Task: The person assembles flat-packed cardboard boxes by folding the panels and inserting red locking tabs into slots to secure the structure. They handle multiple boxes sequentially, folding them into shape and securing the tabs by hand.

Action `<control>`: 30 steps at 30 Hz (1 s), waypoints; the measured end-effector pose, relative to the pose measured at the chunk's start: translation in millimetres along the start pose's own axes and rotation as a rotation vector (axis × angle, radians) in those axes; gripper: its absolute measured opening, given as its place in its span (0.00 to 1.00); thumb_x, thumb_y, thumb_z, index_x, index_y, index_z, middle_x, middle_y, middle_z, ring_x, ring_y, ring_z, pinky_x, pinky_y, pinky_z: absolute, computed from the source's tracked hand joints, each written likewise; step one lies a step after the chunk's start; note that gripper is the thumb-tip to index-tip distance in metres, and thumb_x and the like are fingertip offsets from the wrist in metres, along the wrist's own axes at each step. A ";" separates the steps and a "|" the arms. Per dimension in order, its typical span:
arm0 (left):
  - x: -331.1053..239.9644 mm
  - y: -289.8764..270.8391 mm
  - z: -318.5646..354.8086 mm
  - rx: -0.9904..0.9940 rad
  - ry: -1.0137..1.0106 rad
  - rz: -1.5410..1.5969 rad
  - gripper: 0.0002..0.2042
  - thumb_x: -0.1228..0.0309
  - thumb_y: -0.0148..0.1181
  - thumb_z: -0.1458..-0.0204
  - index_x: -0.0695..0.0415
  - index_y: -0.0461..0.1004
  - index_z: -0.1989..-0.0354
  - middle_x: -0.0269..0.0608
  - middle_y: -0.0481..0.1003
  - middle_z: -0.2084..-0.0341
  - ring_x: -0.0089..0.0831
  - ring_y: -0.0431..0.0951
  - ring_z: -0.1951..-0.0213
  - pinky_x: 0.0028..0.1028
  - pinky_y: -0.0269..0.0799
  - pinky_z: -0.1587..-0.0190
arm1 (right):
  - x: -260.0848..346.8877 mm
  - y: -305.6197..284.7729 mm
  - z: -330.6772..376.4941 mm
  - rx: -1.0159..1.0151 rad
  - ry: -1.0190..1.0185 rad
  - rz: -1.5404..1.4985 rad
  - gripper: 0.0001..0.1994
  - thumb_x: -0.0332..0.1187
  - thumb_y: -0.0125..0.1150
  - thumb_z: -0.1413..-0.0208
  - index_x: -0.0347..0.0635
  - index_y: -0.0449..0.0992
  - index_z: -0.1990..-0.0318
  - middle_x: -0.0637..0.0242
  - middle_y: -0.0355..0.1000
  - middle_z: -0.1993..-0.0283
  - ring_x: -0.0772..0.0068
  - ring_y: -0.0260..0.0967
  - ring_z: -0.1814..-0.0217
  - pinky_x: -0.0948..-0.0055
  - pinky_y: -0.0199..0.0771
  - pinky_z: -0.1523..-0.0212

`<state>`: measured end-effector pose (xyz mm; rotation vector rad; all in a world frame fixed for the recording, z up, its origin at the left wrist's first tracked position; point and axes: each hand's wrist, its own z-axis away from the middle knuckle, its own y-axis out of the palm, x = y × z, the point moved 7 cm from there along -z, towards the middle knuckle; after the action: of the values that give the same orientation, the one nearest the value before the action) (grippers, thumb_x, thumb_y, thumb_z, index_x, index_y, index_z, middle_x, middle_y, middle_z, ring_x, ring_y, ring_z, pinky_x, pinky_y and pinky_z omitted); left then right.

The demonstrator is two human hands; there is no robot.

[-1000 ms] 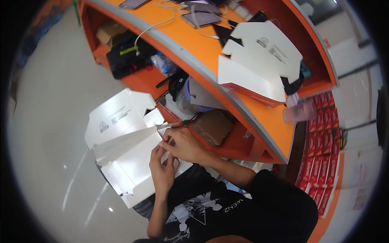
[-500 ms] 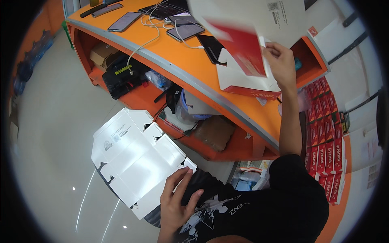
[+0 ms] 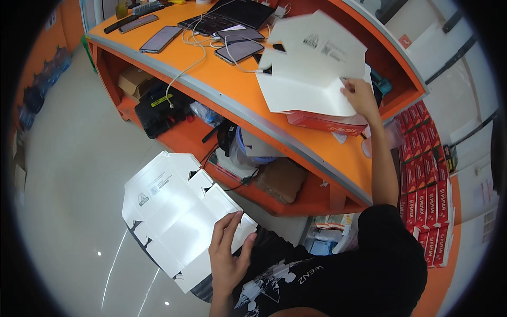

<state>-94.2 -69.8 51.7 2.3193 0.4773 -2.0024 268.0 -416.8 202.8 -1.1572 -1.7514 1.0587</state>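
Observation:
A flattened box blank point(image 3: 182, 216), white with die-cut flaps, lies across my lap. My left hand point(image 3: 229, 253) rests at its right edge, fingertips on a flap, thumb held apart. Over the orange desk, my right hand point(image 3: 362, 98) pinches the right part of another white box blank point(image 3: 311, 63). This second blank is partly folded and slightly blurred, with its white side facing up. Beneath it shows the red edge of one or more cartons point(image 3: 327, 123) on the desk.
Phones point(image 3: 161, 39), white cables point(image 3: 200, 50) and a dark laptop point(image 3: 237, 16) occupy the far side of the orange desk point(image 3: 232, 79). A black case point(image 3: 161, 103) and a cardboard box point(image 3: 136, 82) sit on its lower shelf. Red boxes point(image 3: 422, 201) are stacked at right.
The blank in my right hand has come down and turned, its red side now hidden and its white side up over the red carton edge. My left hand stays beside the lap blank.

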 end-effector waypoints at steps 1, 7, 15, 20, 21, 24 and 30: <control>-1.5 2.5 -4.8 -0.004 0.002 0.008 0.25 0.77 0.71 0.47 0.63 0.76 0.39 0.52 0.76 0.46 0.45 0.80 0.46 0.39 0.75 0.42 | -1.9 4.1 8.9 -0.004 -0.029 0.088 0.15 0.35 0.70 0.44 0.34 0.82 0.54 0.52 0.80 0.65 0.55 0.80 0.62 0.60 0.79 0.56; -24.1 42.2 -48.6 0.113 0.211 -0.055 0.26 0.73 0.72 0.45 0.62 0.74 0.37 0.52 0.73 0.43 0.49 0.76 0.42 0.40 0.72 0.40 | 1.6 0.1 66.0 -0.057 0.222 0.498 0.27 0.42 0.72 0.48 0.33 0.75 0.45 0.44 0.79 0.52 0.38 0.78 0.48 0.54 0.78 0.46; -67.5 94.6 -145.1 -0.116 0.601 -0.308 0.29 0.69 0.71 0.44 0.61 0.70 0.34 0.57 0.64 0.35 0.56 0.67 0.36 0.45 0.72 0.40 | -47.7 11.4 61.3 0.137 0.182 0.129 0.28 0.38 0.71 0.53 0.24 0.74 0.49 0.34 0.78 0.54 0.34 0.77 0.50 0.53 0.78 0.49; -42.6 129.6 -187.2 0.146 0.496 -0.181 0.23 0.71 0.69 0.43 0.61 0.73 0.40 0.52 0.70 0.43 0.50 0.76 0.47 0.43 0.74 0.45 | -14.1 16.1 71.4 0.229 0.257 0.031 0.21 0.34 0.68 0.54 0.24 0.77 0.57 0.34 0.78 0.54 0.34 0.77 0.51 0.52 0.78 0.51; -40.0 135.5 -191.3 0.224 0.448 -0.205 0.22 0.71 0.69 0.43 0.61 0.73 0.41 0.51 0.71 0.45 0.49 0.77 0.49 0.42 0.75 0.46 | -19.3 15.9 73.0 0.197 0.226 0.066 0.20 0.34 0.68 0.54 0.24 0.77 0.57 0.35 0.78 0.54 0.35 0.77 0.50 0.52 0.78 0.50; -38.8 141.3 -194.7 0.349 0.383 -0.233 0.21 0.72 0.69 0.43 0.61 0.73 0.42 0.49 0.72 0.46 0.48 0.77 0.51 0.42 0.75 0.47 | -33.3 17.0 72.8 0.126 0.164 0.145 0.21 0.34 0.70 0.54 0.25 0.78 0.55 0.37 0.79 0.55 0.38 0.78 0.51 0.53 0.77 0.50; -37.0 71.1 -152.7 -0.100 0.530 -0.325 0.34 0.73 0.72 0.48 0.57 0.64 0.31 0.52 0.67 0.37 0.55 0.67 0.34 0.44 0.67 0.34 | 26.6 -0.2 73.2 0.005 0.187 0.227 0.25 0.48 0.69 0.43 0.32 0.79 0.51 0.41 0.79 0.52 0.36 0.77 0.49 0.49 0.75 0.48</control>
<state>66.1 -110.0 101.0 2.8416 1.0085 -1.3800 193.9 -407.9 180.8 -1.4299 -1.4978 1.0478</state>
